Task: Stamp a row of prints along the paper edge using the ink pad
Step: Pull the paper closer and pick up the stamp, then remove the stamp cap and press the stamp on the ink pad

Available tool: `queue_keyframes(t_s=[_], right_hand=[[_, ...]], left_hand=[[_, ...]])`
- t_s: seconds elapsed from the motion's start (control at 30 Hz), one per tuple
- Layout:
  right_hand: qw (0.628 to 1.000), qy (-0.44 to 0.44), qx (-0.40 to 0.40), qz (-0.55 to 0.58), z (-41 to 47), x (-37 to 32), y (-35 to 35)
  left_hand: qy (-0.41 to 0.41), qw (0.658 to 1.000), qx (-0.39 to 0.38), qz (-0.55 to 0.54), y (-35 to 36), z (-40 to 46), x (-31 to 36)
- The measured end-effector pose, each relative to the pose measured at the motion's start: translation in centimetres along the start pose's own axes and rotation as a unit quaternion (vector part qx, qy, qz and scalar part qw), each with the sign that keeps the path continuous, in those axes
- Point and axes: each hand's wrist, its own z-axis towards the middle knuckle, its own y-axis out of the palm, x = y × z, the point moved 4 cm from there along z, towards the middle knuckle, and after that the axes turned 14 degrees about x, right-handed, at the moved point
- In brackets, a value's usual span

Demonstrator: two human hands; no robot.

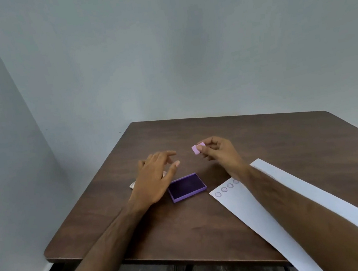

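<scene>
Re-inking step: right hand [218, 153] pinches the pink stamp [198, 148] beyond the open ink pad [186, 187], left hand [156, 179] spread empty; pressing follows, extending the paper [298, 215] row.

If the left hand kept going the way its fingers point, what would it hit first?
Probably nothing on the table. The left hand points up and to the right in the picture, over bare table, passing short of the stamp held by the right hand. Depth is unclear, so it might brush it.

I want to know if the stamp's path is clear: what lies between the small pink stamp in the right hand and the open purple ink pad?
Nothing: in the head view, only bare brown wooden table separates the small pink stamp from the open purple ink pad.
</scene>
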Motion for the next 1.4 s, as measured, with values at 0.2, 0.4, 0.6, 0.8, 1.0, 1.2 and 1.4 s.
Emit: queue_keyframes(t_s=[0.2,0.4,0.6,0.8,1.0,1.2,1.4], right_hand=[[0.999,-0.029,-0.025,0.035,0.1,0.5,0.2],[0.996,-0.047,-0.045,0.065,-0.1,0.4,0.0],[0.995,-0.06,-0.046,0.063,-0.1,0.3,0.1],[0.993,-0.064,-0.045,0.093,0.4,0.1,-0.2],[0.992,-0.024,-0.064,0.109,0.3,0.0,-0.2],[0.982,-0.104,-0.149,-0.06,-0.6,-1.1,0.5],[0.96,-0.139,-0.203,-0.136,-1.4,-2.2,1.4]], left_hand=[[0.056,0.997,-0.037,-0.047,3.9,3.9,2.1],[0.047,0.987,0.015,-0.156,5.4,4.5,2.3],[-0.011,0.973,0.043,-0.229,5.4,4.5,1.5],[-0.037,0.977,0.018,-0.211,4.9,5.1,0.2],[-0.006,0.996,-0.084,-0.043,5.1,4.6,-1.8],[0.006,0.989,-0.14,0.039,5.0,4.9,-2.5],[0.044,0.987,-0.156,-0.002,3.9,5.0,-2.3]])
